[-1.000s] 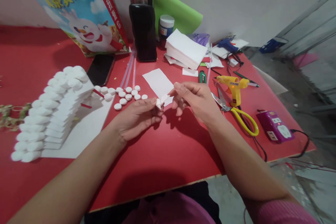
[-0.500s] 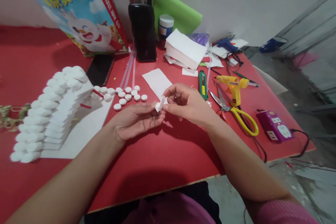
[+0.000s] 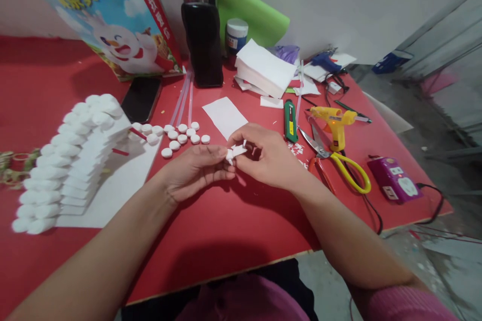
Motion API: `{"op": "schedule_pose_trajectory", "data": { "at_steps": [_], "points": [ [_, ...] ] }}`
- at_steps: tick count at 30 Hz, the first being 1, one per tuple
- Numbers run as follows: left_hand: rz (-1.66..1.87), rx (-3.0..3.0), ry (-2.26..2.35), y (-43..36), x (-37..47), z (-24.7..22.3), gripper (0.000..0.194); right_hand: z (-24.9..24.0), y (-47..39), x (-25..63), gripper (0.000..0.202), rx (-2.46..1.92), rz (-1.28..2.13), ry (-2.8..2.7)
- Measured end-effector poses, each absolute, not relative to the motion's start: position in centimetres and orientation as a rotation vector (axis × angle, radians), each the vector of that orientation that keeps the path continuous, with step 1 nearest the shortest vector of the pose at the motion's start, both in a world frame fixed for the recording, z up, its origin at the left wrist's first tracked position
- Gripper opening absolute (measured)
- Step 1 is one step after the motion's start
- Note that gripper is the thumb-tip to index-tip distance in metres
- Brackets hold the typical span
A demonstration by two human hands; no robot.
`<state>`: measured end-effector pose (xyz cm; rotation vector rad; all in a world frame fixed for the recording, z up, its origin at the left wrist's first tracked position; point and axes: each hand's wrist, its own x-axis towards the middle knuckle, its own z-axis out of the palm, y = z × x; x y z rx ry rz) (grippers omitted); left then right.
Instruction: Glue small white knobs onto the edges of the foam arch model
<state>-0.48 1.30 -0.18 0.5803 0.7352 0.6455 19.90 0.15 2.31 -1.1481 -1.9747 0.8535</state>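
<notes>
Over the middle of the red table, my left hand (image 3: 201,165) pinches a small white folded paper piece (image 3: 236,151) between thumb and fingers. Its exact shape is too small to make out. My right hand (image 3: 263,155) meets it from the other side, thumb and forefinger closed on the same piece. Just behind my hands lies a white paper sheet (image 3: 226,115). Several round white discs (image 3: 182,138) are scattered beyond my left hand. Farther left, a stepped row of folded white paper strips (image 3: 81,180) runs alongside stacked white discs (image 3: 44,184) on a white board (image 3: 124,190).
To the right lie a green cutter (image 3: 290,120), yellow-handled scissors (image 3: 348,173), a yellow glue gun (image 3: 333,118) and a purple box (image 3: 393,179) with a cord. Behind stand a phone (image 3: 202,45), a jar (image 3: 236,35), stacked white paper (image 3: 265,67) and a printed box (image 3: 124,35).
The paper piece has turned between my fingers, from steeply tilted to nearly level. My right hand has shifted slightly and its fingers are more curled. The view has moved a little.
</notes>
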Motion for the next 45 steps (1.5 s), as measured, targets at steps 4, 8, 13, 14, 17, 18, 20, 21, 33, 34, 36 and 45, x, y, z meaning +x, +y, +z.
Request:
{"op": "schedule_pose_trajectory", "data": {
  "at_steps": [4, 8, 13, 14, 17, 18, 20, 21, 33, 34, 36, 45],
  "points": [
    [0.622, 0.64, 0.748, 1.3, -0.6, -0.4, 0.024, 2.3, 0.3, 20.2, 0.014, -1.077, 0.823, -2.033],
    [0.591, 0.694, 0.751, 1.4, -0.9, -0.4, 0.027, 2.6, 0.3, 20.5, 0.015, -1.048, 0.896, -2.03],
    [0.565, 0.705, 0.725, 1.4, -1.0, -0.1, 0.028, 2.7, 0.4, 20.7, 0.022, -1.015, 1.086, -1.893],
    [0.567, 0.706, 0.724, 1.3, -0.9, 0.0, 0.028, 2.6, 0.5, 20.8, 0.022, -1.03, 1.13, -1.862],
    [0.611, 0.71, 0.739, 1.2, -0.9, 0.0, 0.03, 2.6, 0.9, 21.2, 0.02, -1.068, 1.248, -1.794],
    [0.64, 0.711, 0.752, 1.2, -0.9, 0.0, 0.03, 2.7, 1.0, 21.3, 0.017, -1.071, 1.273, -1.767],
    [0.707, 0.719, 0.777, 1.1, -0.9, -0.1, 0.029, 2.7, 1.2, 21.5, 0.018, -1.076, 1.298, -1.687],
    [0.739, 0.728, 0.79, 1.1, -0.9, -0.2, 0.028, 2.7, 1.3, 21.5, 0.023, -1.085, 1.296, -1.651],
    [0.863, 1.055, 0.926, 0.4, 0.0, 0.5, 0.025, 2.1, 0.7, 20.4, 0.01, -1.359, 1.224, -1.69],
    [0.877, 1.056, 0.938, 0.3, 0.1, 0.6, 0.024, 2.1, 0.7, 20.3, 0.012, -1.367, 1.193, -1.686],
    [0.917, 1.051, 0.958, 0.2, 0.4, 0.6, 0.024, 2.0, 0.6, 20.0, 0.014, -1.372, 1.105, -1.69],
    [1.138, 1.104, 0.933, 0.3, 1.3, -0.6, 0.014, 2.0, -0.4, 19.2, 0.016, -1.238, 0.904, -1.757]
  ]
}}
